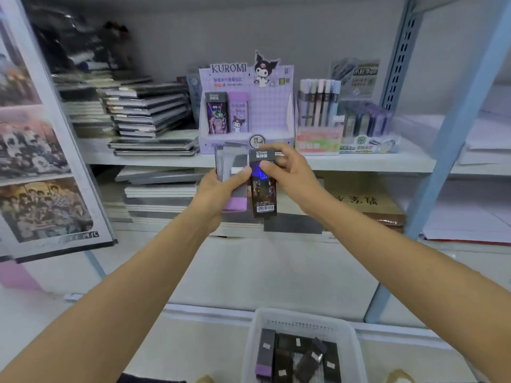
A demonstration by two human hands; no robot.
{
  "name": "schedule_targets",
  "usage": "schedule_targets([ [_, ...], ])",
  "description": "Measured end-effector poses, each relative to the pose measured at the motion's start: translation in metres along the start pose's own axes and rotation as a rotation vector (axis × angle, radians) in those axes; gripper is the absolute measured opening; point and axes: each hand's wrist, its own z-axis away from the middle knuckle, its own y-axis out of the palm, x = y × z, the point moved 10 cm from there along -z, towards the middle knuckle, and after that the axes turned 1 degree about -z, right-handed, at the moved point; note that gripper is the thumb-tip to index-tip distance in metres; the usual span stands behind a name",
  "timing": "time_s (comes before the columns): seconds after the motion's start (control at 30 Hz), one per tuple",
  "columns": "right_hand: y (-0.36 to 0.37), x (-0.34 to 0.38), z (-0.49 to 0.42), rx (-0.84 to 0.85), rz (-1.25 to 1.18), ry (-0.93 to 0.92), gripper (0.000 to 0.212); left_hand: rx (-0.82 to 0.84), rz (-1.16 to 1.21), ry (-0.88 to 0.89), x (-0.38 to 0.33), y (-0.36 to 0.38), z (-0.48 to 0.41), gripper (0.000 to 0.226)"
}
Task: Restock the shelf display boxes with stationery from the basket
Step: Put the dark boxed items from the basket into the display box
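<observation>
Ultraman pack (262, 186), black, barcode low on its face, upright just short of the shelf (359, 158) edge. The right hand (287, 172) pinches it, thumb on front; the left hand (218, 189) curls round a small stack of packs (231, 161) touching it. Risk: pulling it free drags the stack loose, and packs fall toward the basket (304, 316). Readable: "ULTRAMAN" on the pack top; "KUROMI" and "0.5mm" on the display box (272, 111), far, part filled.

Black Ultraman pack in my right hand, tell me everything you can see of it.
The pack is a slim, glossy black box, seemingly cardboard, held upright: ULTRAMAN label on top, dark figures with a blue glow, white barcode at the bottom. The right hand pinches its upper half, thumb in front. It sits beside the stack in the left hand.
</observation>
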Motion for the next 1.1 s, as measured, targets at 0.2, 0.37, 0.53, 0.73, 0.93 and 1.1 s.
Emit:
schedule_targets([
  [0.2,-0.007,0.065,-0.055,-0.149,-0.019,-0.122,0.018,0.001,0.239,-0.198,-0.029,-0.031,-0.014,0.015],
  [0.37,-0.006,0.084,-0.103,-0.229,0.043,-0.167,0.018,-0.003,0.314,-0.223,-0.047,-0.058,-0.026,0.020],
  [0.53,0.009,0.075,-0.143,-0.245,0.177,-0.172,0.022,-0.037,0.137,-0.119,-0.062,-0.081,-0.044,0.013],
  [0.73,0.030,0.060,-0.166,-0.199,0.370,-0.231,0.022,-0.194,0.022,0.032,-0.078,-0.116,-0.061,0.038],
  [0.93,0.047,0.055,-0.180,-0.078,0.510,-0.267,0.018,-0.193,0.004,0.040,-0.079,-0.126,-0.071,0.045],
  [1.1,0.064,0.060,-0.187,0.033,0.606,-0.303,0.016,-0.188,-0.013,0.036,-0.076,-0.126,-0.074,0.046],
])
